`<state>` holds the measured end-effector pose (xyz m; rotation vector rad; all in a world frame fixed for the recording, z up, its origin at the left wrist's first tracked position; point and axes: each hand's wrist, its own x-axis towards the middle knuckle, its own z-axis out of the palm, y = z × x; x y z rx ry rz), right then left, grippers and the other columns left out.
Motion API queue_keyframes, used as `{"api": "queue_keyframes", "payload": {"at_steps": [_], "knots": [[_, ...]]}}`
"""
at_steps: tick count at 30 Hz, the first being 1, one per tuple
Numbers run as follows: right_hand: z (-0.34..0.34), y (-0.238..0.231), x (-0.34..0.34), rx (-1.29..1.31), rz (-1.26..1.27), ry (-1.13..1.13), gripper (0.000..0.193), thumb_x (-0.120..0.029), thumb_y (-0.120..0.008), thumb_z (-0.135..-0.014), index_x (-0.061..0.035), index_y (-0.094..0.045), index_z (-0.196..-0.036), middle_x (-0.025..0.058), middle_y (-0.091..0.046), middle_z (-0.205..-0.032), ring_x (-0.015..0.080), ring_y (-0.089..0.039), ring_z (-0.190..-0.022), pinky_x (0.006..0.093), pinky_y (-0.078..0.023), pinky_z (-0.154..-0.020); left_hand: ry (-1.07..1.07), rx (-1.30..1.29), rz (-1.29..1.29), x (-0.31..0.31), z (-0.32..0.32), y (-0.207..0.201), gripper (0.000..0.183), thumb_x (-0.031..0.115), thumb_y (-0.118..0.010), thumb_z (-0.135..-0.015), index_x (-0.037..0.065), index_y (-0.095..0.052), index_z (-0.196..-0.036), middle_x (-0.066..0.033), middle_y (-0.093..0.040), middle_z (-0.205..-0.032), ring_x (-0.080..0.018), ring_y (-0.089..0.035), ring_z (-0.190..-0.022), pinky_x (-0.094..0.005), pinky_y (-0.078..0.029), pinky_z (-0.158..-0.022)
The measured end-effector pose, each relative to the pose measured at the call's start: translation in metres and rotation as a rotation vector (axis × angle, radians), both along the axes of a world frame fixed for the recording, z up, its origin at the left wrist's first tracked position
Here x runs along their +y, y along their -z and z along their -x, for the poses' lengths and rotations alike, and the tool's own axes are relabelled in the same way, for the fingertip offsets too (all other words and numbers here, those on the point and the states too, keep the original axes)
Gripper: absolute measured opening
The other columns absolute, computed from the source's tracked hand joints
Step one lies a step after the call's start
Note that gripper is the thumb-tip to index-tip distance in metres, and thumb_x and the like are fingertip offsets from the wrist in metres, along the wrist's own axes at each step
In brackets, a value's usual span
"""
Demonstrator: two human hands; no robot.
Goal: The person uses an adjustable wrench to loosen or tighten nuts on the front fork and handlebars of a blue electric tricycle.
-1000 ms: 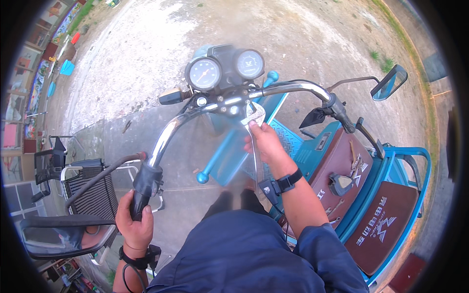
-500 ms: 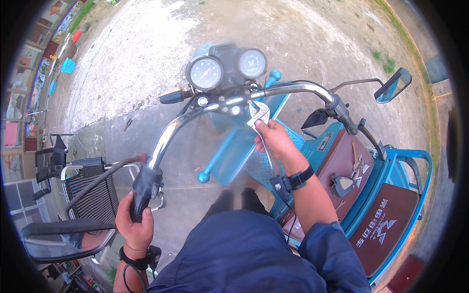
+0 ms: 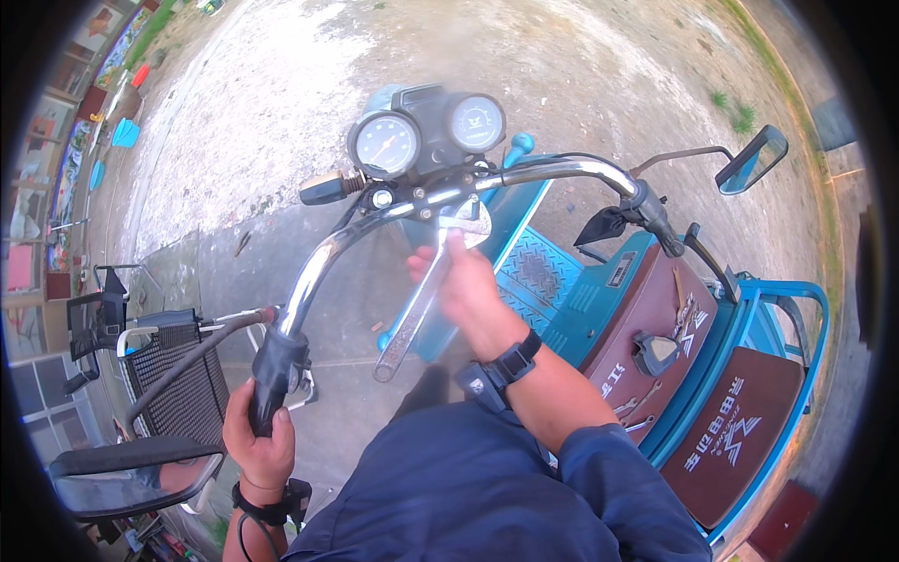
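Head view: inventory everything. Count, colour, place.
handlebar: 1, chrome, centre
gauges: 2, black, above handlebar
mirrors: 2, black, left and right
large wrench: 1, silver, below handlebar middle
seat pads: 2, brown, right
small wrenches: 2+, silver, inner pad
unclear object: 1, dark, inner pad
tread plate: 1, blue, centre-right
chair: 1, black/white, left
wristbands: 2, black, wrists
shirt: 1, navy, bottom
left hand: 1, bare, on left grip
right hand: 1, bare, on large wrench

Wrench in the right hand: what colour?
Silvery grey; the wrench shows best in the head view.
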<state>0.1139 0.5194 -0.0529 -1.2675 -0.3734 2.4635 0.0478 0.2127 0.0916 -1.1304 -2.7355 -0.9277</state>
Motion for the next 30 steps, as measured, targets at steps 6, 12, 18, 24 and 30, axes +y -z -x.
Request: {"api": "queue_keyframes", "payload": {"at_steps": [6,12,18,24,30], "knots": [[0.014,-0.003,-0.008,0.075,0.063,0.113,0.043,-0.036,-0.043,-0.106,0.0003,-0.041,-0.128,0.0207,-0.063,-0.104,0.0340,-0.068,-0.089,0.0472,-0.057,-0.080,-0.005,-0.010,0.010,-0.003,-0.001,0.001,0.050,0.004,-0.067,-0.076,-0.004,-0.056,-0.124,-0.0198,-0.064,-0.106,-0.0313,-0.065,-0.090,-0.0366,-0.050,-0.085],[0.016,-0.012,-0.004,0.037,0.040,0.110,0.042,-0.038,-0.040,-0.106,-0.0012,-0.043,-0.126,0.0197,-0.063,-0.103,0.0327,-0.068,-0.088,0.0470,-0.058,-0.079,0.014,0.029,0.027,-0.006,-0.001,0.002,0.051,0.007,-0.068,-0.077,-0.004,-0.055,-0.125,-0.0203,-0.064,-0.109,-0.0319,-0.065,-0.092,-0.0375,-0.050,-0.086],[0.024,-0.005,-0.011,0.069,0.064,0.181,0.040,-0.037,-0.040,-0.106,-0.0017,-0.044,-0.125,0.0201,-0.063,-0.102,0.0326,-0.068,-0.086,0.0468,-0.059,-0.078,-0.004,-0.012,0.029,-0.005,-0.001,0.001,0.051,0.008,-0.068,-0.078,-0.005,-0.054,-0.126,-0.0204,-0.064,-0.109,-0.0325,-0.065,-0.092,-0.0377,-0.050,-0.086],[0.014,-0.005,-0.004,0.045,0.038,0.139,0.041,-0.037,-0.045,-0.104,-0.0010,-0.044,-0.123,0.0189,-0.062,-0.097,0.0315,-0.067,-0.079,0.0486,-0.059,-0.075,0.019,0.003,0.035,-0.005,-0.002,0.000,0.052,0.008,-0.069,-0.078,-0.005,-0.054,-0.126,-0.0194,-0.064,-0.106,-0.0313,-0.065,-0.091,-0.0373,-0.050,-0.085],[-0.004,0.000,0.004,-0.048,-0.029,0.024,0.039,-0.036,-0.047,-0.104,-0.0006,-0.046,-0.121,0.0177,-0.061,-0.095,0.0302,-0.066,-0.076,0.0478,-0.059,-0.072,0.023,-0.006,0.027,-0.003,-0.003,-0.001,0.052,0.008,-0.069,-0.077,-0.004,-0.054,-0.126,-0.0192,-0.063,-0.106,-0.0307,-0.064,-0.090,-0.0373,-0.050,-0.084]]}}
